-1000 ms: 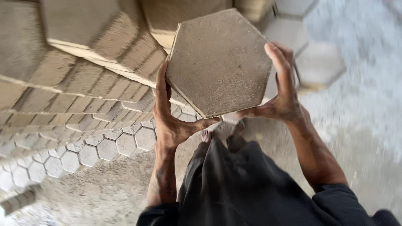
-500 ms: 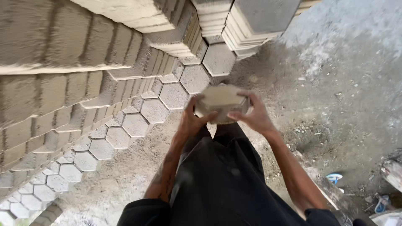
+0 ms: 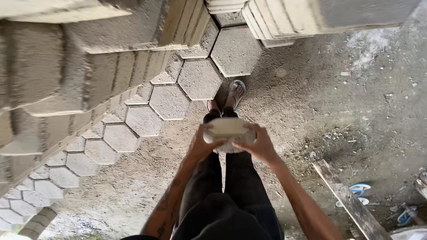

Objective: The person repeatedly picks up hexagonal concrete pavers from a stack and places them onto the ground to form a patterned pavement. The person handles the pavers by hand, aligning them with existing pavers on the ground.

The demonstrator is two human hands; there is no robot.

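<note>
The left hand [image 3: 201,146] and right hand [image 3: 258,146] clasp a hexagonal paving block [image 3: 227,132] by opposite edges, level above the person's legs. It looks heavy, stiff and rough, so unlikely to slip; corners could chip. Just ahead lie rows of laid blocks [image 3: 171,101]; tall stacks [image 3: 75,66] crowd the left and top. Bare dirt floor [image 3: 338,106] opens rightward, a plank [image 3: 347,200] beyond.
</note>
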